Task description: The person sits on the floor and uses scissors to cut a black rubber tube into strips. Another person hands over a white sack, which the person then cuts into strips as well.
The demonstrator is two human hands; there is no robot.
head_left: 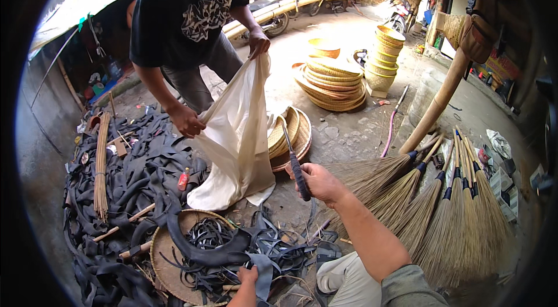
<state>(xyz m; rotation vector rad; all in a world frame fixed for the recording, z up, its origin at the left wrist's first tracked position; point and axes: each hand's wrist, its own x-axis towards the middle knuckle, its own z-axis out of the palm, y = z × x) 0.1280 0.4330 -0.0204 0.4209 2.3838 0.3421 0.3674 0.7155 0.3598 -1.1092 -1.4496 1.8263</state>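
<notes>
My right hand (324, 185) grips a knife (299, 174) by its dark wrapped handle, and its thin blade points up and away. Low in the middle, my left hand (248, 275) is closed on a piece of black rubber, partly hidden by the fingers. Beside that hand hangs a grey rubber flap (264, 275). A long curved strip of black rubber (200, 253) lies across a round woven tray (164, 269), over a tangle of thin cut strips (209, 232). Across from me, a person holds up a whitish cloth sack (235, 133) with both hands.
Black rubber scraps (139, 185) cover the ground at left, with a stick bundle (102, 167) and red bottle (183, 179). Brooms (442, 225) lean on a slanted pole (436, 103) at right. Stacked woven trays (331, 83) and baskets (383, 54) stand farther back.
</notes>
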